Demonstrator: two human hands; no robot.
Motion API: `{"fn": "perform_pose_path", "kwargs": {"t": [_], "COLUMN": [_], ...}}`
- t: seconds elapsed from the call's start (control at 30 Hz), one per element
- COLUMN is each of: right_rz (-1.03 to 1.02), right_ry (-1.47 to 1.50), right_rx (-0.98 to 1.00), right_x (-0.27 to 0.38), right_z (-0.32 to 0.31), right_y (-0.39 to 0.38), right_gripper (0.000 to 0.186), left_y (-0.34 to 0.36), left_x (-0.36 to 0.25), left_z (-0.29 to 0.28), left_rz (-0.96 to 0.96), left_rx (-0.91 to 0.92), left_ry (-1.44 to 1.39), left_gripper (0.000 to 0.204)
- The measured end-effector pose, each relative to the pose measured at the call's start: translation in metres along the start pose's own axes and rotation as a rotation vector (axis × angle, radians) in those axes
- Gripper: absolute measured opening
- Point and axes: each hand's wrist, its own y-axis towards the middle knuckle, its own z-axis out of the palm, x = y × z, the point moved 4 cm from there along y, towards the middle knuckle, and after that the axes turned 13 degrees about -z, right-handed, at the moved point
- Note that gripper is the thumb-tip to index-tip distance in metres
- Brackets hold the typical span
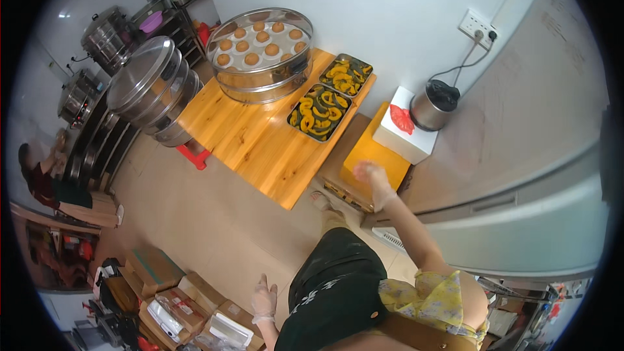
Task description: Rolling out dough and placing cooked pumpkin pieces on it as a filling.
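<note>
My left hand (264,299), in a clear glove, hangs low beside my dark apron (335,279) with its fingers stretched out and nothing in them. My right hand (374,179), gloved too, is in the air over a yellow-topped box (374,149); motion blurs its fingers. Ahead stands a wooden table (253,149). On its right end lie two metal trays of what look like pumpkin slices: a near tray (318,114) and a far tray (348,76). A large round steamer tier (260,81) holds several round orange-brown buns on white liners. Neither hand touches these.
A stacked steamer (149,84) is left of the table, above a red stool (193,155). A steel pot (434,105) sits on a white box (406,136) by the wall. Cardboard boxes (156,270) are at lower left. Another person (55,182) stands far left.
</note>
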Motion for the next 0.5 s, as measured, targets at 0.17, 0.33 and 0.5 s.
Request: {"fn": "perform_pose_path", "kwargs": {"t": [0.17, 0.33, 0.5], "right_rz": [-0.139, 0.066, 0.271], "right_ry": [-0.124, -0.397, -0.237], "right_rx": [-0.204, -0.343, -0.347], "right_x": [0.009, -0.003, -0.023], "right_z": [-0.001, -0.002, 0.001], "right_y": [0.218, 0.355, 0.384], "right_gripper": [0.029, 0.029, 0.024], "left_y": [0.033, 0.068, 0.1], "left_x": [-0.032, -0.085, -0.137], "left_z": [0.015, 0.012, -0.004], "left_rz": [-0.179, -0.392, -0.404], "left_rx": [0.087, 0.178, 0.181], "left_ry": [-0.062, -0.258, -0.379], "left_gripper": [0.056, 0.056, 0.054]}}
